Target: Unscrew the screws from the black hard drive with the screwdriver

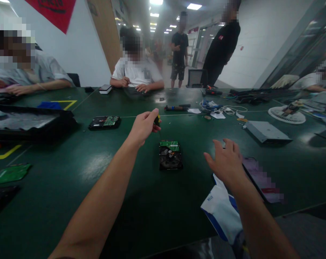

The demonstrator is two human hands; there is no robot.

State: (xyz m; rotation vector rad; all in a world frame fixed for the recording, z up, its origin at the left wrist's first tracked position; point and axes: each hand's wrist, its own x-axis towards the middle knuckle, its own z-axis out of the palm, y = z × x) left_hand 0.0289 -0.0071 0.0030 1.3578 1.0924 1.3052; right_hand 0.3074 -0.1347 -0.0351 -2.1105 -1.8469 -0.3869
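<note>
Left hand (pixel 143 126) grips a small screwdriver (pixel 157 124), tip poised at twelve o'clock of the opened hard drive (pixel 170 155). Right hand (pixel 226 162) hovers empty, fingers spread, at three o'clock. Unscrewing appears in hand; the tip must seat squarely in a screw.

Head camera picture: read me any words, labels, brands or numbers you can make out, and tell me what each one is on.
White and blue cloth: a short dark mark near its top edge, too small to read.
Red banner on the wall: dark lettering, cut off and blurred.
Hard drive circuit board below the left hand: markings too small.
Nothing can be quoted with confidence.
</note>
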